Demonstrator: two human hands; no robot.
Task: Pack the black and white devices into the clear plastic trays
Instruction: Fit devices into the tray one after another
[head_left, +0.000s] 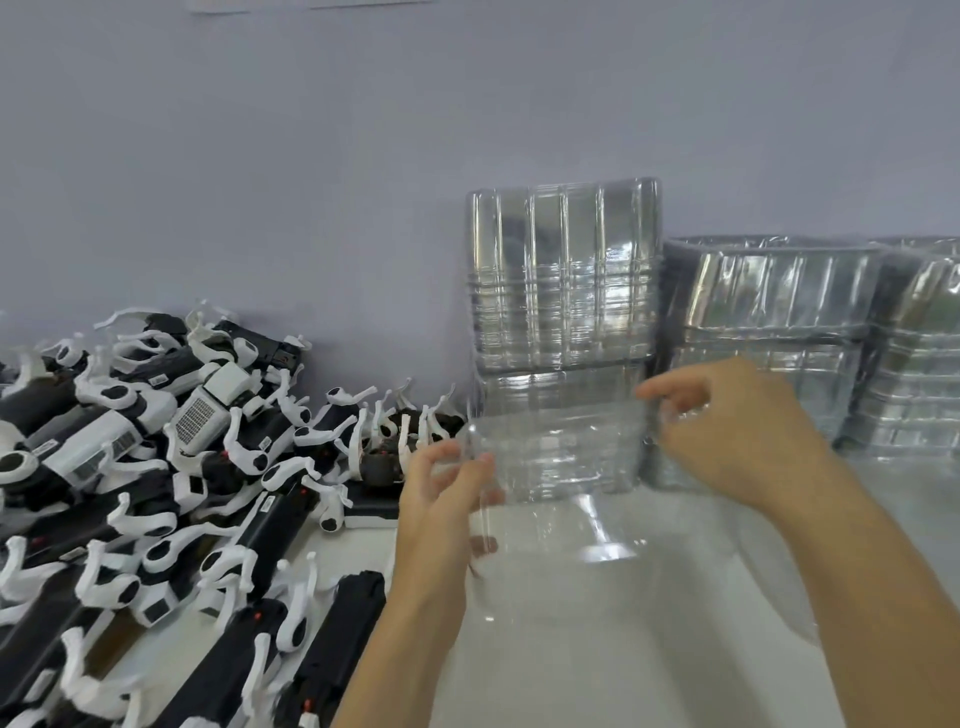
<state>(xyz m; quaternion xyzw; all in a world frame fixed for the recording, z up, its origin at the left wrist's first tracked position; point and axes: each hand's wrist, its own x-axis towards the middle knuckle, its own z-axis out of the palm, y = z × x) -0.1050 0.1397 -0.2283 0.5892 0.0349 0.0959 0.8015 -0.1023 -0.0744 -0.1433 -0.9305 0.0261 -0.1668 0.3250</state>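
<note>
both hands pinch thin ribbed clear tray.

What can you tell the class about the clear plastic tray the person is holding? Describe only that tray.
The clear plastic tray is thin, see-through moulded plastic with ribbed, glossy walls. It is held up above the pale table, in front of a taller tray stack. The left hand pinches its left edge, the right hand grips its right edge. It looks empty; its lower edge is hard to make out.
</note>
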